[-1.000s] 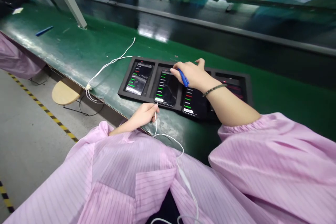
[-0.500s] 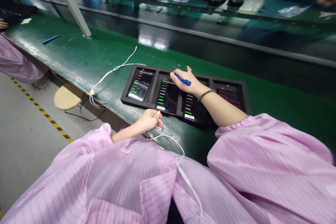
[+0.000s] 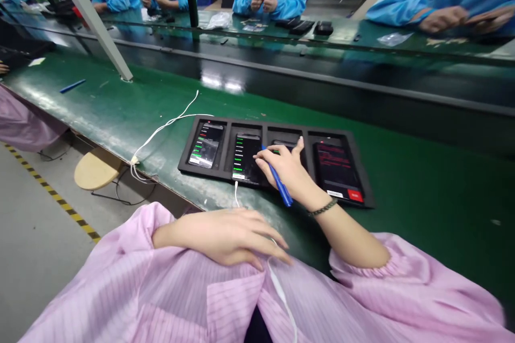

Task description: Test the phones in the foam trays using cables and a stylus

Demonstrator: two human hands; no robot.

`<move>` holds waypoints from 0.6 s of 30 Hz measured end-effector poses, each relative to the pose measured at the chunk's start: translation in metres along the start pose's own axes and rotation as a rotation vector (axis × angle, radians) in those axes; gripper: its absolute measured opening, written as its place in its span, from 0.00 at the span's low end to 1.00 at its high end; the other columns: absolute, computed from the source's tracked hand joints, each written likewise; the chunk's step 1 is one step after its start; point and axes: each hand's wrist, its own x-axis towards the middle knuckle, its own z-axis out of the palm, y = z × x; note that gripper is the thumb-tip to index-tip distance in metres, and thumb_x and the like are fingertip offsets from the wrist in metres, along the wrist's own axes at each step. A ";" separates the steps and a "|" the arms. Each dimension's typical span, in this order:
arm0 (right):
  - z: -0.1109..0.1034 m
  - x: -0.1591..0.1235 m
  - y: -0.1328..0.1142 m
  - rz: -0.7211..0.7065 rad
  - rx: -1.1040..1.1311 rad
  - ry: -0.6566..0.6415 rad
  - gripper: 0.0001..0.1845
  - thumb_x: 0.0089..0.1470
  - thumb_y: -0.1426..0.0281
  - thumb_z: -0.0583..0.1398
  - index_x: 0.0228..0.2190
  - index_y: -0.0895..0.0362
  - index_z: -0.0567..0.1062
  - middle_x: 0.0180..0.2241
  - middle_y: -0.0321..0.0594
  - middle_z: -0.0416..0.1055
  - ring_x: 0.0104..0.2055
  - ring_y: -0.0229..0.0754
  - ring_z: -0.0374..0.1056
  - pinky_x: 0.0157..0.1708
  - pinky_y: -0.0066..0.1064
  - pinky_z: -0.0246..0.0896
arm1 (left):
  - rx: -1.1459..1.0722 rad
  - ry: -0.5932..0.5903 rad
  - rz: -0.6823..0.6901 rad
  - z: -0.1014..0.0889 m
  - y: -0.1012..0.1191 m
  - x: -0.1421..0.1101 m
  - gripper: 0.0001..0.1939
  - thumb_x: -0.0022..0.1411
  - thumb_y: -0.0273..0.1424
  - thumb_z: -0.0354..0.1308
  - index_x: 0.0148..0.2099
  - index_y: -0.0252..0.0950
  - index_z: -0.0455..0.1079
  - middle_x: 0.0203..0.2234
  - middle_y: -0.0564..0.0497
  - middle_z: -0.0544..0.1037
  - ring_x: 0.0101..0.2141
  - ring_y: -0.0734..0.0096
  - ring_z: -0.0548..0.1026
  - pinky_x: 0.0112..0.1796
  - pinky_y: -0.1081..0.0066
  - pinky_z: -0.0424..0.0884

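Note:
A black tray [image 3: 364, 171] with several compartments lies on the bench, a smartphone in each. My right hand [image 3: 287, 171] hovers over its middle, holding a blue pen [image 3: 280, 185] and partly covering the third smartphone [image 3: 285, 143]. The second smartphone [image 3: 243, 156] shows green and white text, and a white cable [image 3: 236, 193] meets its lower edge. My left hand [image 3: 229, 236] is in front of my lap, fingers stretched out over that cable, with nothing visibly gripped. The leftmost smartphone [image 3: 207, 144] shows similar lines; red text and a red block mark the rightmost smartphone [image 3: 337, 171].
Another white cable [image 3: 159, 128] runs over the green bench [image 3: 422, 171] to its front edge. A second blue pen [image 3: 73, 86] lies far left, near a slanted post [image 3: 96, 21]. A wooden stool [image 3: 96, 169] stands below. Across the bench, people in blue sleeves handle small items.
My left hand has left the second phone's lower edge, where the cable end now sits, and its fingers have spread. My right hand has moved down the tray with the pen. The view has tilted up.

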 end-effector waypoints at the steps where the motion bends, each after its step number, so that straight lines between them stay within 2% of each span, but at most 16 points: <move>1: -0.001 -0.001 0.000 0.025 0.022 0.056 0.17 0.71 0.65 0.49 0.39 0.53 0.76 0.40 0.43 0.76 0.49 0.52 0.68 0.66 0.76 0.21 | 0.015 -0.057 0.039 0.001 0.002 0.006 0.15 0.73 0.29 0.53 0.57 0.41 0.76 0.59 0.47 0.76 0.59 0.63 0.73 0.60 0.65 0.65; 3: -0.006 -0.007 0.001 0.078 0.070 0.216 0.18 0.70 0.63 0.48 0.40 0.53 0.77 0.40 0.43 0.76 0.48 0.52 0.69 0.66 0.75 0.25 | 0.021 -0.117 0.083 0.004 0.001 0.016 0.16 0.72 0.25 0.52 0.53 0.41 0.78 0.55 0.48 0.80 0.56 0.64 0.75 0.58 0.65 0.66; 5: -0.014 -0.019 0.001 0.143 0.120 0.344 0.20 0.71 0.61 0.48 0.40 0.52 0.77 0.40 0.43 0.76 0.47 0.52 0.70 0.67 0.73 0.30 | 0.004 -0.113 0.119 0.008 -0.004 0.020 0.15 0.70 0.22 0.52 0.47 0.39 0.79 0.47 0.48 0.84 0.48 0.65 0.79 0.54 0.65 0.69; 6: -0.017 -0.026 0.000 0.175 0.148 0.369 0.21 0.71 0.59 0.47 0.40 0.52 0.77 0.40 0.42 0.76 0.46 0.52 0.71 0.67 0.72 0.32 | -0.008 -0.094 0.135 0.010 -0.006 0.020 0.14 0.70 0.22 0.52 0.45 0.38 0.79 0.43 0.47 0.85 0.45 0.65 0.80 0.52 0.66 0.69; 8: -0.022 -0.040 -0.004 0.226 0.201 0.351 0.23 0.71 0.57 0.46 0.39 0.51 0.77 0.39 0.41 0.77 0.45 0.51 0.72 0.68 0.69 0.34 | -0.041 -0.048 0.154 0.012 -0.009 0.018 0.13 0.71 0.24 0.52 0.43 0.38 0.79 0.38 0.46 0.85 0.40 0.66 0.81 0.50 0.66 0.69; 11: -0.021 -0.052 -0.015 0.267 0.257 0.260 0.27 0.71 0.55 0.44 0.35 0.50 0.78 0.37 0.39 0.78 0.44 0.50 0.73 0.70 0.66 0.31 | -0.126 -0.007 0.187 0.010 -0.004 0.014 0.11 0.72 0.31 0.54 0.42 0.40 0.79 0.33 0.48 0.84 0.35 0.68 0.80 0.45 0.67 0.70; 15: -0.015 -0.045 -0.031 0.292 0.332 0.207 0.31 0.72 0.55 0.42 0.31 0.50 0.78 0.35 0.37 0.78 0.48 0.50 0.73 0.71 0.66 0.22 | -0.158 -0.014 0.309 0.003 0.013 0.013 0.16 0.73 0.38 0.54 0.35 0.41 0.79 0.25 0.52 0.82 0.25 0.75 0.75 0.37 0.68 0.68; 18: -0.013 -0.033 -0.038 0.270 0.357 0.148 0.30 0.72 0.54 0.42 0.34 0.49 0.79 0.38 0.37 0.78 0.54 0.52 0.71 0.70 0.67 0.16 | -0.174 0.011 0.467 0.000 0.023 0.015 0.15 0.70 0.39 0.60 0.32 0.40 0.78 0.16 0.56 0.75 0.19 0.78 0.70 0.29 0.67 0.65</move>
